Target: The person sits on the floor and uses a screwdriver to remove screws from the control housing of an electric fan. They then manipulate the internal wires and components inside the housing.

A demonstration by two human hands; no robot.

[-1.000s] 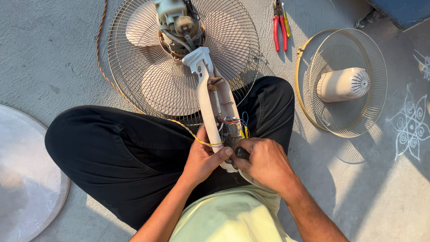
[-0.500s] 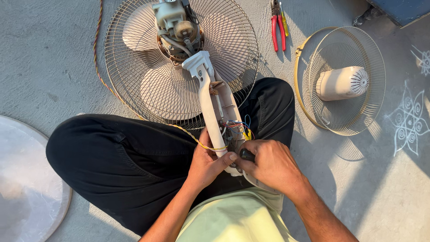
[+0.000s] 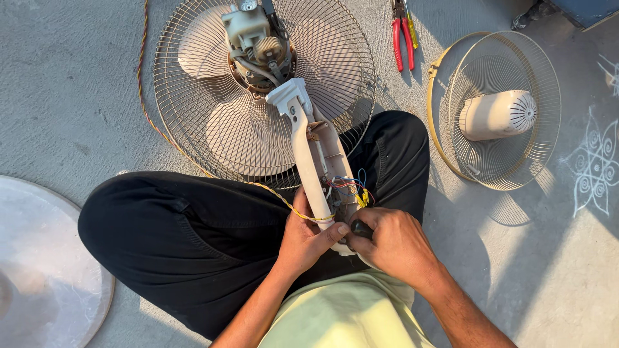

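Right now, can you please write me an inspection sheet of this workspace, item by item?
Surface: grey concrete floor, part sun, part shadow.
Job's things: fan neck open, lying over the person's lap; bare motor and blades behind the rear guard.
Clutter: red pliers; loose front guard with motor cover on it; round metal plate.
Grippers: left hand grips the lower end of the neck; right hand holds a dark tool handle there.
Cables: twisted cord runs to the neck; coloured wires exposed.
Surroundings: white chalk pattern on the floor.
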